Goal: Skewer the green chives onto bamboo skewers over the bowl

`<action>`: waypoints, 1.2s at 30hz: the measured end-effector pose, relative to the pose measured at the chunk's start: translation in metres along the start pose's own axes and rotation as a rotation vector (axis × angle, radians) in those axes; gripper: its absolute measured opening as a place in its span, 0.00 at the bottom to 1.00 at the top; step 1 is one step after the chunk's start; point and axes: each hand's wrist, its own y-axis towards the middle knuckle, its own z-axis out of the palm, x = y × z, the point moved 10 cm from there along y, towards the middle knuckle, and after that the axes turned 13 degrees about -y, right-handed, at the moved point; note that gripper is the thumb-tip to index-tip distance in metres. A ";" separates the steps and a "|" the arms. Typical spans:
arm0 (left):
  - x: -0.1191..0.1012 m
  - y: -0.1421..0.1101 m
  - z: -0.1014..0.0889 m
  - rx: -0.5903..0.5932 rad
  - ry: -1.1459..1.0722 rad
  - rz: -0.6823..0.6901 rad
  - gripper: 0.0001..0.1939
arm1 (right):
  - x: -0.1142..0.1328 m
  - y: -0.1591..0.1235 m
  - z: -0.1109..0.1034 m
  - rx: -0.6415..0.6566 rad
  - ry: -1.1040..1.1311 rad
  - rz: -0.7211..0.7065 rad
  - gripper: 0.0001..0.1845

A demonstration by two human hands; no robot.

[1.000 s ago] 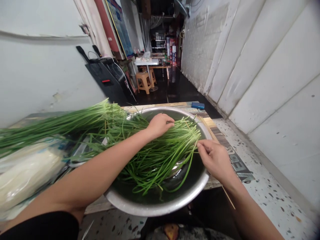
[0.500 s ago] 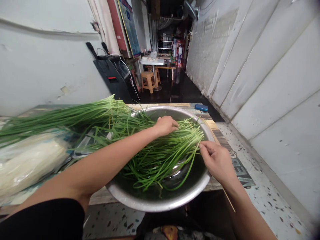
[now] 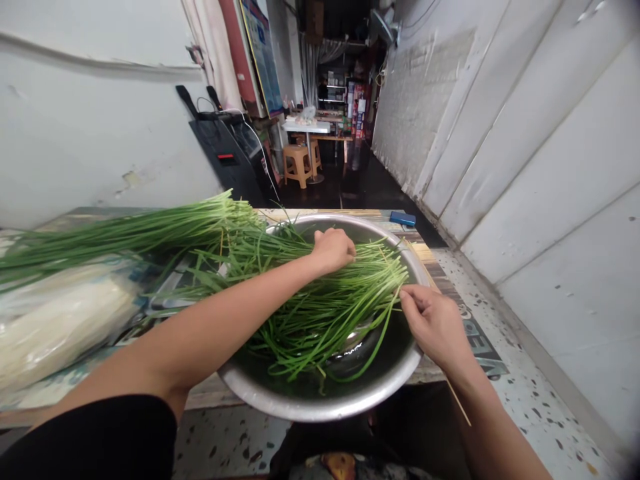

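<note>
While one round metal bowl (image 3: pixel 320 408) is overhanging the near edge of the table (image 3: pixel 215 393), its slender stalks (image 3: pixel 345 300) are spilling leftward. My left hand (image 3: pixel 334 250) is bending over them, finger closure hidden; my right hand (image 3: pixel 435 320) is pinching pale ends, fingers together. One bundle (image 3: pixel 150 230) and one glossy bag (image 3: pixel 70 320) are lying left.
</note>
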 end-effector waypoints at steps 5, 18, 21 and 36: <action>0.012 -0.001 -0.006 -0.047 -0.198 -0.138 0.07 | 0.001 0.000 0.001 0.019 -0.006 0.013 0.16; -0.025 -0.006 -0.022 -0.108 -0.485 0.102 0.11 | 0.004 -0.001 -0.002 0.005 0.036 0.001 0.16; -0.018 -0.006 -0.006 -0.023 -0.689 -0.019 0.10 | 0.003 -0.001 -0.001 0.010 0.043 0.007 0.15; -0.015 -0.015 0.002 -0.036 -0.864 -0.171 0.11 | 0.003 -0.001 0.002 0.037 0.030 0.012 0.15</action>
